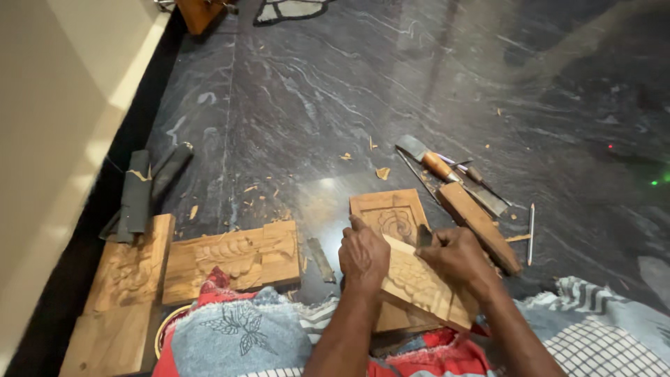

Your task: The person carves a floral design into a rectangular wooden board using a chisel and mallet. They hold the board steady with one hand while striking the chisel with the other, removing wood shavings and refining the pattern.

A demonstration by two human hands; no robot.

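My left hand [363, 257] rests on the left edge of a tilted carved wooden panel [419, 286] and steadies it. My right hand [457, 258] grips a small dark chisel [424, 236] whose blade meets the panel's upper edge. The panel leans against my lap over a square wooden block with a carved flower [391, 213] that lies flat on the dark marble floor [335, 91]. Relief carving covers the tilted panel's face.
Two more carved wooden panels [234, 258] [129, 279] lie at the left, with dark rolled tools [136, 192] beyond them. A wooden mallet block [478, 223], chisels [440, 166] and a pencil [531, 230] lie at the right. Wood chips dot the floor. A pale wall [49, 139] runs along the left.
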